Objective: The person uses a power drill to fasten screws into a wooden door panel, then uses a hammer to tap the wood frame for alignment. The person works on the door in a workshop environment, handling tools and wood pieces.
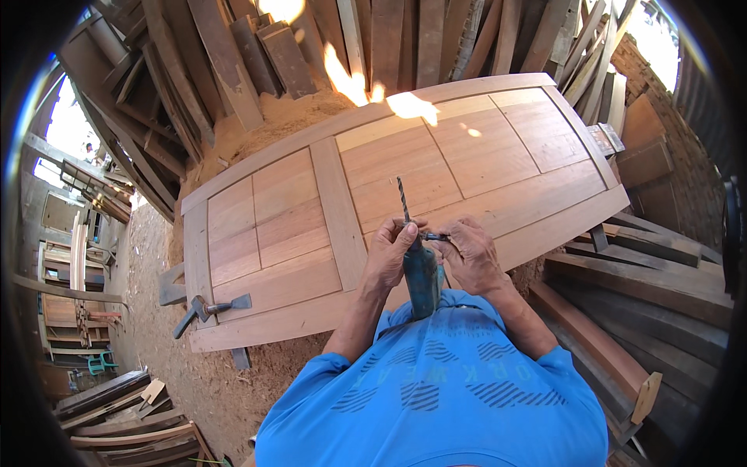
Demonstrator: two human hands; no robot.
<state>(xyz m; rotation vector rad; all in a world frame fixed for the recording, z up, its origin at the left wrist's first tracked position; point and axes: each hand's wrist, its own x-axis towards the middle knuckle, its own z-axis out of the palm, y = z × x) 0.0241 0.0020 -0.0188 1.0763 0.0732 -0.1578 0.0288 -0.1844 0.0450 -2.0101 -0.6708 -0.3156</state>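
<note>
A teal power drill (422,282) stands upright close against my blue shirt, its long twist bit (403,199) pointing away from me. My left hand (387,247) is closed around the drill's chuck, the thumb near the base of the bit. From the right, my right hand (470,254) pinches a small dark chuck key (434,236) whose end meets the chuck. Both hands are over the near edge of a large wooden panelled door (333,198) lying flat. Fingers partly hide the chuck.
On the door's near left corner lies a tool (212,308) with a dark handle and flat metal blade. Planks (389,47) lean along the far side. Stacked timber (630,311) fills the right, and more boards (128,420) lie at lower left. Sawdust (268,124) heaps behind the door.
</note>
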